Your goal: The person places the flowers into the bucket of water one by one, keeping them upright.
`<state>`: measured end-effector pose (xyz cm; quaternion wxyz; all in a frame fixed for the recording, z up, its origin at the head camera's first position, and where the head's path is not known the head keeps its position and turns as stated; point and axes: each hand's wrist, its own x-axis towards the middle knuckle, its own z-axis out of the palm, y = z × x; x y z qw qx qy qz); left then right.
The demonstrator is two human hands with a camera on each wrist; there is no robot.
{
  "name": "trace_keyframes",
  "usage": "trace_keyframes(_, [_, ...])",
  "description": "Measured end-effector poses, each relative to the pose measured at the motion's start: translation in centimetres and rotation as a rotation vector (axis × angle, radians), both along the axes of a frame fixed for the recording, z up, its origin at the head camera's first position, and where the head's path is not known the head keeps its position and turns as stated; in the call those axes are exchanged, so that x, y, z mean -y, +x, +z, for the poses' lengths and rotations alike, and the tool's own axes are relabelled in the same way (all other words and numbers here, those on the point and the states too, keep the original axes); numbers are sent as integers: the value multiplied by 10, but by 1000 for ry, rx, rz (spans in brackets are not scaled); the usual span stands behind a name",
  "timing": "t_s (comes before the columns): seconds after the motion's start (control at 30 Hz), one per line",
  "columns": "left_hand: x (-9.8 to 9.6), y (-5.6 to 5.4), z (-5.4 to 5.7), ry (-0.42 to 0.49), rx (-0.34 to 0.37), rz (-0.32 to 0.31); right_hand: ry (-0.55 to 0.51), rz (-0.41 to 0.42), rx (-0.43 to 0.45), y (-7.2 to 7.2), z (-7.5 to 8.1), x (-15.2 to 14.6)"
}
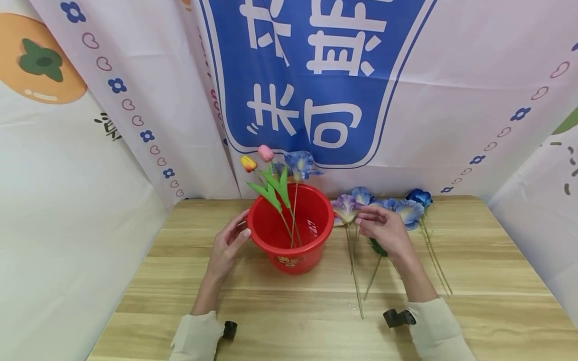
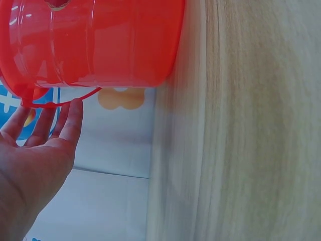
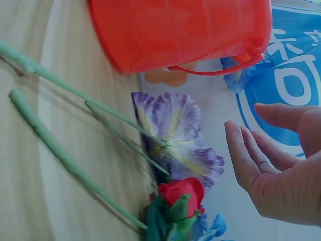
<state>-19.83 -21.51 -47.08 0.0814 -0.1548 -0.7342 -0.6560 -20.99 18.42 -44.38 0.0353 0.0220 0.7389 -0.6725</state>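
Where printed banners enclose a wooden table point(image 1: 316, 321), left hand point(image 1: 228, 245) flat against red bucket point(image 1: 289, 225), right hand point(image 1: 384, 228) relaxed, empty.

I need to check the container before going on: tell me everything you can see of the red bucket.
The red bucket is glossy plastic, round, tapering toward its base, with a thin red wire-like handle hanging down at its side and a small label on the front. It stands upright on the wooden table, toward the back. Three artificial flowers stand in it, stems leaning on the inside. The left hand touches its rim with straight fingers.
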Motion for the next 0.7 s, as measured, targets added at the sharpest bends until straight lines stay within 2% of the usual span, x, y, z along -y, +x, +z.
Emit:
trace_keyframes(0.33, [2, -1, 2, -8, -6, -5, -26, 23, 25, -7, -19, 6])
trace_keyframes(0.7, [1, 0, 0, -1, 1, -4, 41, 62, 59, -9, -38, 7])
